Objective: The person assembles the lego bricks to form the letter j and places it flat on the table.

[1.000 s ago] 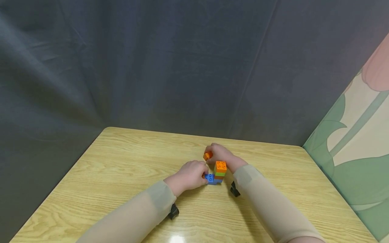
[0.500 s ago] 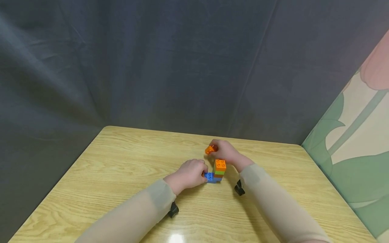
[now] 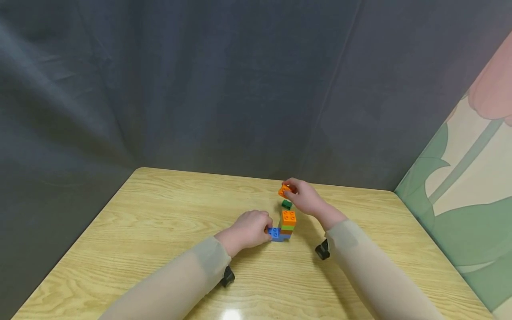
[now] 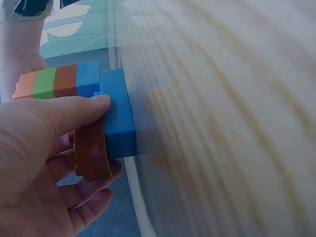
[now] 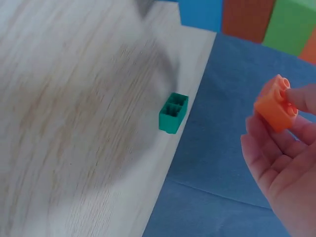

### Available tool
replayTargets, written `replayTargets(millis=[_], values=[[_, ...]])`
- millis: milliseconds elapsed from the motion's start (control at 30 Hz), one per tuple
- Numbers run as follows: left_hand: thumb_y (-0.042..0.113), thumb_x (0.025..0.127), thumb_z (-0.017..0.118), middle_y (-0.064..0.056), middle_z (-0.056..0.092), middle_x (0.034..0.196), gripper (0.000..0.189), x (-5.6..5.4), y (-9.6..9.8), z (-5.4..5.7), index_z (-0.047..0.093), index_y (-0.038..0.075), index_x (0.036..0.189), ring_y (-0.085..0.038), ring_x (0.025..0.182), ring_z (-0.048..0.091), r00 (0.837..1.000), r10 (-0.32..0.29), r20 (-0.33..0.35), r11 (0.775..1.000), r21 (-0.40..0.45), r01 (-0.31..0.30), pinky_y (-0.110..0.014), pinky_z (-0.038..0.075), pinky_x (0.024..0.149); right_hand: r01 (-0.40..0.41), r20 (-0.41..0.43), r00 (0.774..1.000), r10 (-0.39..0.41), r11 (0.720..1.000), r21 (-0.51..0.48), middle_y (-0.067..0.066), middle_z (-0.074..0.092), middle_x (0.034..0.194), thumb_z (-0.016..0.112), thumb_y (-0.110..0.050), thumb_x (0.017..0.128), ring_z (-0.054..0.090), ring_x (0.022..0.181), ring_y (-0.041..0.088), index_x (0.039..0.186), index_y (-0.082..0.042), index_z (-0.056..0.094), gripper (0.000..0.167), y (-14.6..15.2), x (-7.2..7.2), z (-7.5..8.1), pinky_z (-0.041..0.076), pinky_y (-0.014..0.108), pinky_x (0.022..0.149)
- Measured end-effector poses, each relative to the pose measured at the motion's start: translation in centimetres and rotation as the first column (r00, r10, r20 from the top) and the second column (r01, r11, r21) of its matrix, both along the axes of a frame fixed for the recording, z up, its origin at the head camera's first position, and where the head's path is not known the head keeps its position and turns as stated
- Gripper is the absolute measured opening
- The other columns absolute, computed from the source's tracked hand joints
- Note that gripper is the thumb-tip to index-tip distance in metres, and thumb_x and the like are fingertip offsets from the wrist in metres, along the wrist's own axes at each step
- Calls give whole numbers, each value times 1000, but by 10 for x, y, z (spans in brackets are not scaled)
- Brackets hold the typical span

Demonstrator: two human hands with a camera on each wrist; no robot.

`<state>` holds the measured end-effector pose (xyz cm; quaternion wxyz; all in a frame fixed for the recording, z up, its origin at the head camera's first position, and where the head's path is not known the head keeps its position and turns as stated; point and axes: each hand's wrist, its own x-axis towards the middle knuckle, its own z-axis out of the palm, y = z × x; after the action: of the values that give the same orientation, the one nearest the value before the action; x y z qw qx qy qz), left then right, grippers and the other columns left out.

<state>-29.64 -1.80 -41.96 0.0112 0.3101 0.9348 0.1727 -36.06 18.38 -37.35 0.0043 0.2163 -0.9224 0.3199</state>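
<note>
My left hand (image 3: 249, 229) holds a stack of toy bricks low on the table. In the left wrist view its thumb and fingers grip a brown brick (image 4: 92, 153) on top of a long blue brick (image 4: 117, 113). Beside that, a column rises with another blue brick, a brown one, a light green brick (image 4: 45, 82) and an orange one (image 3: 289, 216) uppermost. Beyond the column, my right hand (image 3: 306, 197) pinches a loose orange brick (image 5: 276, 104) between thumb and fingers, raised above the table. A dark green brick (image 5: 173, 112) lies on the tabletop under that hand, its hollow side showing.
The wooden table (image 3: 180, 195) ends at a dark curtain (image 3: 240, 89) behind the hands. A panel with a flower print (image 3: 472, 186) stands along the right side. Black wrist devices hang under both sleeves.
My right hand has moved away and to the right with the orange brick, and the dark green brick now shows beneath it. The left hand and the stack stay nearly still.
</note>
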Motion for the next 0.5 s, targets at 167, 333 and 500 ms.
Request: replayTargets(millis=[167,333,500], values=[[26,87,78,9,52,81,13,0,1,1,71,16,90,-13,74,49,1000,11,13,1000,-4,-11,-29,41,71,-48,-27,999,46,995,-85,14,61,114,56,-7,100,55,95,28,131,0,59,32,5,14,7,49,40,81],[26,86,78,8,51,79,12,0,2,1,70,17,88,-14,73,49,1000,17,26,1000,-10,-16,-29,40,70,-88,-6,996,89,985,-147,12,59,108,52,-4,101,53,86,26,133,-2,59,33,13,30,16,48,36,71],[26,86,78,8,51,78,12,1,3,1,70,17,87,-14,71,48,1000,19,15,1000,-13,-19,-29,40,68,-138,57,987,148,979,-151,9,61,107,52,-4,101,51,76,25,130,-5,62,31,20,45,25,47,36,65]])
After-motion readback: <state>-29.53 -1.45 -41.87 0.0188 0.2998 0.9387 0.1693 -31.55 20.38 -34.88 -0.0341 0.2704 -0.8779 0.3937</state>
